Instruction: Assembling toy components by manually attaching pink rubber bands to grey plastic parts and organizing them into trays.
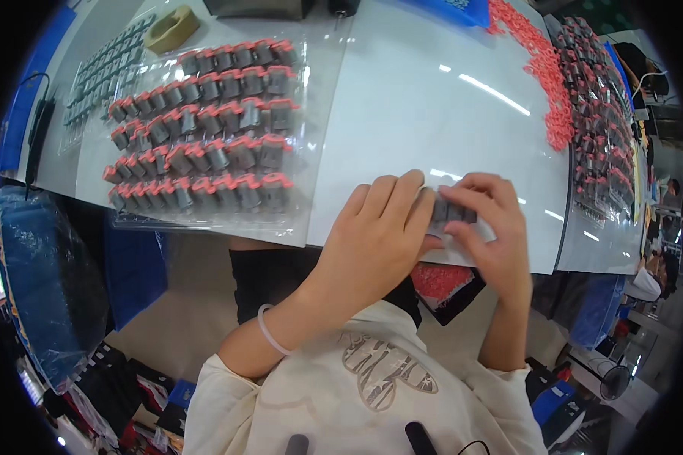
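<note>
Clamped between left hand (376,227) and right hand (489,227) fingers: grey connector strip (453,211), long axis left-right, near table edge (357,246).

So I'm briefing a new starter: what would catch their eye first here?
Both hands, left hand and right hand, pinch a row of small grey plastic parts at the white table's near edge. Left of them lies a clear plastic tray of grey parts with red caps; loose red plastic pieces line the far right.
</note>
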